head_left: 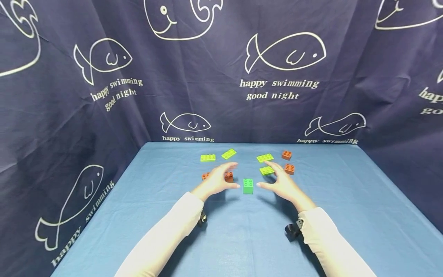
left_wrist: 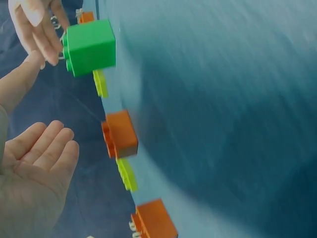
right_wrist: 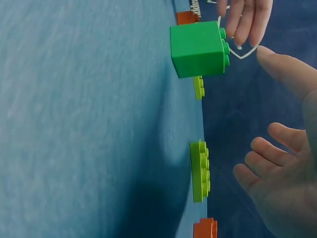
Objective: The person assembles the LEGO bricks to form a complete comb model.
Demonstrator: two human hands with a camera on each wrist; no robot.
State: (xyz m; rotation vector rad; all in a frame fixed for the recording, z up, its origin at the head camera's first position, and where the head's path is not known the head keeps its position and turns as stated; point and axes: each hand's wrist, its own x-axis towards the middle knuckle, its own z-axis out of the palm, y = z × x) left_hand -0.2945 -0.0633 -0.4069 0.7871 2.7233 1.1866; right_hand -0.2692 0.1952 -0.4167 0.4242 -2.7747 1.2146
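A green toy building brick (head_left: 247, 186) with studs on top stands on the blue cloth between the two hands. My left hand (head_left: 218, 180) is just left of it, fingers parted from the thumb, holding nothing. On the other side my right hand (head_left: 282, 184) is held in much the same way, its thumb tip near the brick. Gaps show between both thumbs and the green brick. Behind the left hand, an orange brick (head_left: 228, 177) is partly hidden, as is another orange brick (head_left: 205, 176). A lime flat brick (head_left: 266, 170) lies beside the right fingers.
Farther back lie more lime flat bricks (head_left: 208, 157) and, at the right, two orange bricks (head_left: 290, 169). A blue cloth (head_left: 228, 246) covers the table. Dark curtains (head_left: 221, 96) with fish drawings hang behind and at the sides.
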